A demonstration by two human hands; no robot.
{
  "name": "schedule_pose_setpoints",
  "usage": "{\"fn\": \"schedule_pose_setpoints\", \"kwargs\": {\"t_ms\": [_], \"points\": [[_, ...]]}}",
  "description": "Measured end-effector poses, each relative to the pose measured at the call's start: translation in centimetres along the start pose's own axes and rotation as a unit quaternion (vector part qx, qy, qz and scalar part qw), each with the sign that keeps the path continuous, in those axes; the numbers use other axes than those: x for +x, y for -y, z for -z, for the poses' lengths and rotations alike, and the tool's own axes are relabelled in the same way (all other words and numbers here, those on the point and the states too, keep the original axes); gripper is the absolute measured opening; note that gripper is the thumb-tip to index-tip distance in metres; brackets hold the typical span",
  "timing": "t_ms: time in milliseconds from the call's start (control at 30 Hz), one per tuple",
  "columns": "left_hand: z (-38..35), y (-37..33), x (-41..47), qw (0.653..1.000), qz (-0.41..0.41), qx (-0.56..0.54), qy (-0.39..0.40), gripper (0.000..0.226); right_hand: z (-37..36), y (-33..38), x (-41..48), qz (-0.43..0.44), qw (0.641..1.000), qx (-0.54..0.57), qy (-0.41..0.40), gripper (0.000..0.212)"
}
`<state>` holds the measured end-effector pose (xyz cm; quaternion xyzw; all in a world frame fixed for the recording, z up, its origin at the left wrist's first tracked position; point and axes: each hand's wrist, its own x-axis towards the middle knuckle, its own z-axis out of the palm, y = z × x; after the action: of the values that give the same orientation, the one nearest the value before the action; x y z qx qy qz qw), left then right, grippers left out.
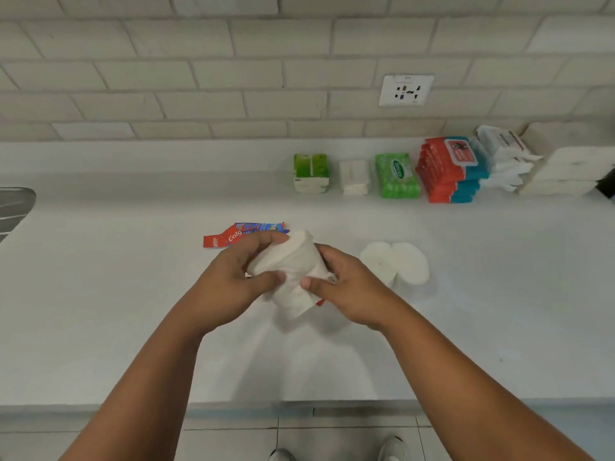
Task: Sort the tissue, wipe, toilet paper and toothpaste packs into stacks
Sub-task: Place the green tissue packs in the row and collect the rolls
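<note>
Both hands are together at the middle of the table [133, 294], clamped on one white toilet paper roll [293, 271] held tilted above the surface. The left hand [229, 277] grips its upper left side, thumb and fingers curled round it. The right hand [346, 287] grips the lower right side. The roll is blurred and its ends cannot be made out. A small red scrap [319, 302] shows under the roll by the right hand; it cannot be identified.

Just behind the left hand lie red and blue toothpaste packs [246, 231], partly hidden by the fingers and the roll; their number cannot be told. Near the right hand, two more white rolls [396, 264] lie side by side, touching each other.

Along the tiled wall [199, 78] stands a row of stacks:
- green and white tissue packs [311, 173]
- a small white stack [354, 178]
- a green wipe pack [397, 176]
- red and blue wipe packs [449, 171]
- white crinkled packs [502, 154], print unreadable
- a plain white stack [565, 171], partly cut off by a dark object [607, 188] at the frame edge

A wall socket [406, 89] sits above the row. A metal sink edge [15, 207] is cut off at the left. Two shoe tips [283, 455] show at the bottom.
</note>
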<state>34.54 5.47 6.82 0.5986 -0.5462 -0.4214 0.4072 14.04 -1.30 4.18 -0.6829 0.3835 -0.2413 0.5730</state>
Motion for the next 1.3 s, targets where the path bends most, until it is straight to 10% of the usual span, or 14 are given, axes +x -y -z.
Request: {"fn": "schedule_pose_setpoints", "kwargs": {"t_ms": [300,567,1033,1300], "points": [[-11.2,-4.8,6.0,0.987,-0.020,0.081,-0.137,0.048,9.3,-0.3,-2.8,-0.015,0.980,-0.009,-0.201,0.055],[-16.7,-5.5,8.4,0.995,-0.080,0.047,0.045,0.078,15.3,-2.9,-4.8,-0.015,0.986,0.091,-0.139,0.030],[-20.2,-2.7,10.4,0.989,-0.045,0.139,0.030,0.108,17.5,-7.3,-4.7,-0.086,0.968,0.052,-0.229,0.038],[-20.6,-3.1,9.9,0.984,-0.087,0.158,0.001,0.092,15.8,-7.5,-3.8,-0.082,0.982,0.106,-0.133,0.038]]}}
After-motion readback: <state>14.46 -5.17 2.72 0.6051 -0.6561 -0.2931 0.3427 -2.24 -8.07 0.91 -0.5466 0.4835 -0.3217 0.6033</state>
